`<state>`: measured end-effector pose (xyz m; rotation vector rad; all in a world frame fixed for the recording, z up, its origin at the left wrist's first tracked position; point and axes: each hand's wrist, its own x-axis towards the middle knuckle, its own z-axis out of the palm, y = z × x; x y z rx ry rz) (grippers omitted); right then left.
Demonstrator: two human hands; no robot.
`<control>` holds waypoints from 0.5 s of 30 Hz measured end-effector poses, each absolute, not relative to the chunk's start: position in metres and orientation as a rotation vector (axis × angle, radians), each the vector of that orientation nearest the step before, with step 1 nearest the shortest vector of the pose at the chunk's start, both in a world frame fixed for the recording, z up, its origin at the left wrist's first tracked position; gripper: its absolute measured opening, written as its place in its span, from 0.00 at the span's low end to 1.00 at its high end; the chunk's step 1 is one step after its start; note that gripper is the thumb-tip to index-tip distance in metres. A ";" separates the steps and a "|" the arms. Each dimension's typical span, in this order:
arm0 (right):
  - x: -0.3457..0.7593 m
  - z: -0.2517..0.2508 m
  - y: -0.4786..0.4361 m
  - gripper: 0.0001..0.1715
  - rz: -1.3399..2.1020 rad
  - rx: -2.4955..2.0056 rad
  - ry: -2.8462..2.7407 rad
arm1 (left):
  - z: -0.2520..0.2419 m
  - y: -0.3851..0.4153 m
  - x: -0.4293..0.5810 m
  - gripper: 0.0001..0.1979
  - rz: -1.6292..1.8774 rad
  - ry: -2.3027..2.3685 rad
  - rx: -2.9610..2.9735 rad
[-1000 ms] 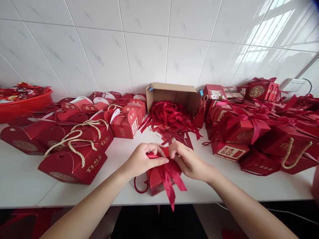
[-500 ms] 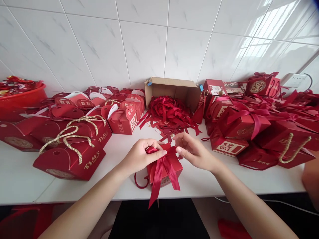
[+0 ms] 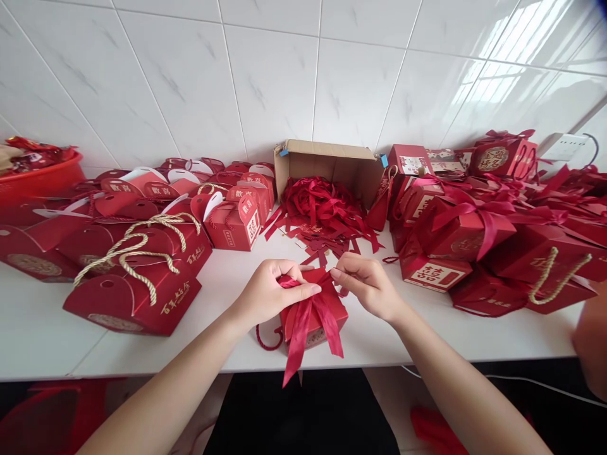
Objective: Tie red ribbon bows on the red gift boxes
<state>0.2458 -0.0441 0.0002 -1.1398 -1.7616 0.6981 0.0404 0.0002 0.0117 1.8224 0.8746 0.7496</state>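
A small red gift box stands on the table just in front of me, with a satin ribbon on its top and two tails hanging down its near side. My left hand is closed on a loop of that ribbon, thumb pressed over the knot area. At the box's right top edge, my right hand pinches the ribbon between thumb and fingers; the exact bit it grips is partly hidden. A dark red cord handle sticks out on the box's left side.
Behind the box, a cardboard carton lies on its side, spilling red ribbons. Gift boxes with rope handles crowd the left, beside a red basin. Ribboned boxes are piled on the right near a white power strip.
My right hand has gone from loosely open beside the box to a closed pinch at the ribbon. My left hand keeps its hold. The view has shifted slightly.
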 end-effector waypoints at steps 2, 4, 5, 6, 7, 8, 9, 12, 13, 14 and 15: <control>0.245 -0.004 -0.047 0.21 0.691 -1.142 -1.719 | 0.010 0.000 0.040 0.24 0.752 0.870 1.817; 0.244 -0.007 -0.050 0.21 0.676 -1.151 -1.694 | 0.009 0.000 0.039 0.24 0.755 0.872 1.811; 0.244 -0.009 -0.052 0.21 0.666 -1.156 -1.686 | 0.009 0.000 0.039 0.24 0.756 0.878 1.809; 0.243 -0.010 -0.053 0.21 0.659 -1.159 -1.678 | 0.008 -0.001 0.039 0.23 0.758 0.885 1.807; 0.243 -0.011 -0.054 0.21 0.660 -1.159 -1.673 | 0.009 -0.001 0.039 0.22 0.760 0.891 1.803; 0.243 -0.012 -0.055 0.20 0.667 -1.155 -1.671 | 0.009 -0.001 0.039 0.20 0.756 0.893 1.799; 0.243 -0.012 -0.056 0.20 0.680 -1.147 -1.675 | 0.010 -0.001 0.038 0.19 0.744 0.889 1.796; 0.245 -0.011 -0.057 0.19 0.724 -1.131 -1.721 | 0.014 0.000 0.034 0.15 0.659 0.856 1.802; 0.246 -0.010 -0.057 0.19 0.734 -1.129 -1.736 | 0.016 0.001 0.032 0.15 0.627 0.844 1.810; 0.246 -0.009 -0.058 0.20 0.743 -1.127 -1.744 | 0.018 0.001 0.030 0.15 0.602 0.830 1.819; 0.246 -0.007 -0.058 0.19 0.755 -1.125 -1.742 | 0.020 0.002 0.028 0.15 0.584 0.809 1.827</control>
